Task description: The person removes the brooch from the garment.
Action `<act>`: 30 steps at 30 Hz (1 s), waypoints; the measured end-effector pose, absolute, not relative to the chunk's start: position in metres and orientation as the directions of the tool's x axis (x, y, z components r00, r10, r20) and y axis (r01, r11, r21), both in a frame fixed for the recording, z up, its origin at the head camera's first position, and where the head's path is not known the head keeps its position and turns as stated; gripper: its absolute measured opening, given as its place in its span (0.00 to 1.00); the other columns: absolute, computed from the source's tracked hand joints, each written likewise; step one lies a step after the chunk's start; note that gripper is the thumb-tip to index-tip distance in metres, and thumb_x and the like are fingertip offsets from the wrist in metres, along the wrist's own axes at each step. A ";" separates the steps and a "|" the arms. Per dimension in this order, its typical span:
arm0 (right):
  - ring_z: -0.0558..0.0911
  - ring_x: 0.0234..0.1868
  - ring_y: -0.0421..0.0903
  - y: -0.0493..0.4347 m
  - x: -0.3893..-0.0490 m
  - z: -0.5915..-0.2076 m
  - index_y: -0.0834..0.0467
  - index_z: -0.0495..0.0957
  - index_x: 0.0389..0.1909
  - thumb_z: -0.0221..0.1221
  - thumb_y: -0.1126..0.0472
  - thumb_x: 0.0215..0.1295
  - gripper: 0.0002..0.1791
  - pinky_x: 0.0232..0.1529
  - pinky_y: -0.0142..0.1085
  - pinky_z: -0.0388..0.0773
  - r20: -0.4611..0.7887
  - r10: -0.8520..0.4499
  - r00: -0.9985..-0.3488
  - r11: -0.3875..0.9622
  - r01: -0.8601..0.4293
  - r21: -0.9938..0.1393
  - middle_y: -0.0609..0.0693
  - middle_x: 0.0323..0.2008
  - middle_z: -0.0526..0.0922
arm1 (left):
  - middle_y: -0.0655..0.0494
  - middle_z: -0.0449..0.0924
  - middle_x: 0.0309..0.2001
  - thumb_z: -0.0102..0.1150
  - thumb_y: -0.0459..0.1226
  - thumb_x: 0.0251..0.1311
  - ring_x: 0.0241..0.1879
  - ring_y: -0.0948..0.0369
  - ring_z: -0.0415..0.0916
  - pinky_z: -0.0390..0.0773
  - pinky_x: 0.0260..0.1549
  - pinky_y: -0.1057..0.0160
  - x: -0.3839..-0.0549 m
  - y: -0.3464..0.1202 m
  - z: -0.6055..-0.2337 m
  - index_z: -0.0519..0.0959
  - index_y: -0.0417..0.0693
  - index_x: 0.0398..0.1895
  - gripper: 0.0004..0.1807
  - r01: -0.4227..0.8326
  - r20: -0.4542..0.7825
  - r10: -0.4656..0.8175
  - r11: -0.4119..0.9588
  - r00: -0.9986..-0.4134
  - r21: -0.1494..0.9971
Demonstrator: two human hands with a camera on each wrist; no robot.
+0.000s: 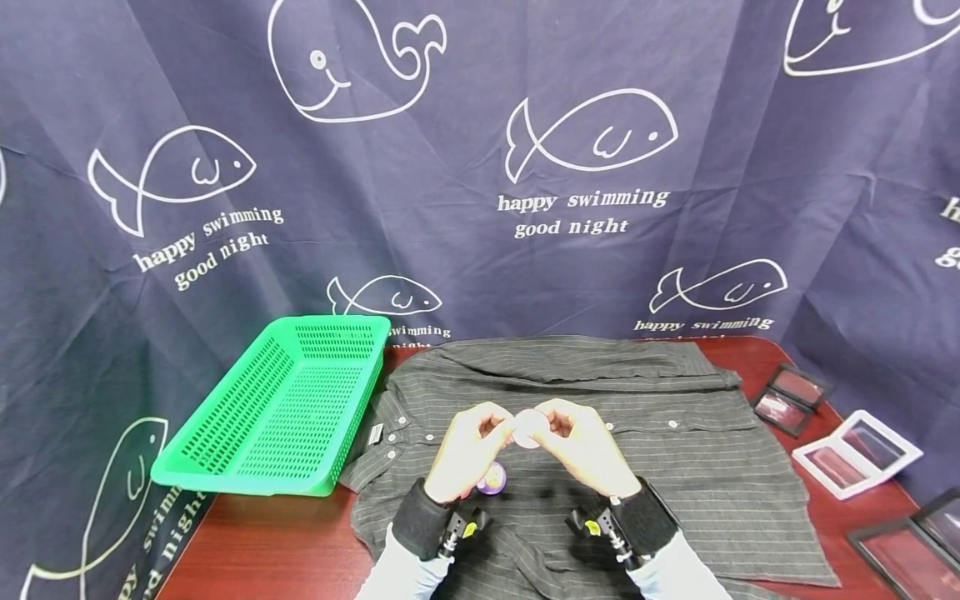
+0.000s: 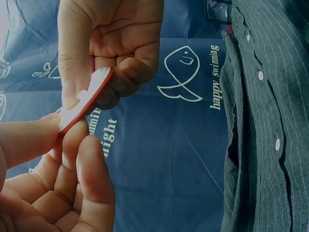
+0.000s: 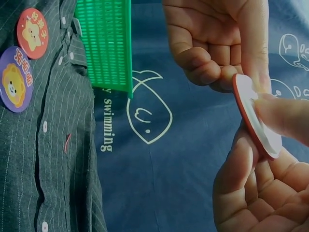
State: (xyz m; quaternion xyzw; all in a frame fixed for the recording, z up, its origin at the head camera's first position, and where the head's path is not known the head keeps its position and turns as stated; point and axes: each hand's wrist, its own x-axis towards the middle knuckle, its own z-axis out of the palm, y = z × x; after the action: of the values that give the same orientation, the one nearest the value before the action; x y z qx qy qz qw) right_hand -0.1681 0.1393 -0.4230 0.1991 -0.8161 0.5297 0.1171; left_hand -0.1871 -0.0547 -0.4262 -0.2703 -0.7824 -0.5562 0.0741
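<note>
Between both hands is a round badge (image 1: 531,427), white on its back with a red edge, held above a dark grey pinstriped shirt (image 1: 720,467). My left hand (image 1: 468,450) pinches one side of it between thumb and fingers. From the opposite side my right hand (image 1: 592,446) pinches it, the thumb pressed on the white back (image 3: 263,123). A small raised part on that back is partly covered by the thumbs. On the shirt below lie a purple badge with a lion face (image 3: 14,79) and a red badge with a star (image 3: 33,33), side by side.
At the left of the red-brown table (image 1: 262,542) stands a green plastic basket (image 1: 352,417). Along the right edge are a hinged white frame (image 1: 857,454), a smaller dark one (image 1: 791,398) and another dark one (image 1: 911,546). A blue fish-print curtain (image 1: 465,167) hangs behind.
</note>
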 end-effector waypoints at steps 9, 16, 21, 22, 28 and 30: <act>0.76 0.24 0.31 0.138 -0.168 -0.426 0.56 0.83 0.37 0.66 0.61 0.61 0.05 0.26 0.28 0.73 0.419 -0.179 -0.890 0.374 -0.455 -0.808 0.45 0.25 0.83 | 0.47 0.82 0.25 0.60 0.37 0.65 0.25 0.71 0.73 0.75 0.29 0.68 -0.187 -0.055 -0.428 0.82 0.40 0.33 0.08 0.504 0.414 0.342 0.235 -0.843 0.831; 0.76 0.25 0.31 0.138 -0.170 -0.427 0.57 0.83 0.36 0.67 0.61 0.60 0.06 0.28 0.28 0.74 0.420 -0.163 -0.893 0.385 -0.450 -0.806 0.45 0.25 0.83 | 0.46 0.82 0.25 0.60 0.37 0.65 0.25 0.71 0.72 0.75 0.29 0.67 -0.188 -0.054 -0.427 0.82 0.40 0.33 0.08 0.508 0.421 0.339 0.230 -0.841 0.830; 0.77 0.26 0.31 0.138 -0.171 -0.428 0.58 0.83 0.37 0.66 0.61 0.61 0.06 0.28 0.28 0.75 0.413 -0.164 -0.896 0.376 -0.444 -0.813 0.47 0.26 0.84 | 0.45 0.83 0.27 0.60 0.37 0.65 0.26 0.71 0.72 0.74 0.30 0.69 -0.187 -0.053 -0.426 0.82 0.39 0.34 0.08 0.504 0.415 0.340 0.236 -0.844 0.831; 0.77 0.26 0.32 0.138 -0.172 -0.428 0.58 0.83 0.37 0.66 0.61 0.61 0.06 0.29 0.28 0.75 0.412 -0.165 -0.896 0.372 -0.443 -0.815 0.47 0.26 0.84 | 0.45 0.83 0.28 0.60 0.37 0.65 0.26 0.71 0.72 0.74 0.30 0.70 -0.187 -0.053 -0.426 0.82 0.39 0.34 0.08 0.502 0.413 0.341 0.237 -0.845 0.832; 0.79 0.27 0.33 0.139 -0.174 -0.430 0.58 0.83 0.38 0.66 0.61 0.62 0.06 0.31 0.29 0.77 0.406 -0.173 -0.897 0.340 -0.442 -0.830 0.48 0.27 0.84 | 0.47 0.83 0.28 0.60 0.37 0.65 0.26 0.70 0.72 0.73 0.30 0.70 -0.187 -0.054 -0.425 0.82 0.40 0.35 0.08 0.494 0.402 0.343 0.246 -0.849 0.834; 0.79 0.27 0.33 0.140 -0.174 -0.431 0.58 0.82 0.38 0.66 0.62 0.61 0.06 0.30 0.29 0.77 0.407 -0.177 -0.896 0.332 -0.444 -0.832 0.48 0.27 0.84 | 0.47 0.83 0.27 0.60 0.37 0.65 0.26 0.70 0.71 0.73 0.30 0.69 -0.187 -0.055 -0.424 0.82 0.40 0.35 0.07 0.498 0.406 0.343 0.247 -0.847 0.831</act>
State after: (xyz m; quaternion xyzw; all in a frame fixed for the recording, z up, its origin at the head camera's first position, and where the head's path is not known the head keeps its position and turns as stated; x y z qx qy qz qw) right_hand -0.1741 0.1395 -0.4307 0.1924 -0.8069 0.5450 0.1224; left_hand -0.1870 -0.0549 -0.4244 -0.2676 -0.7864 -0.5523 0.0702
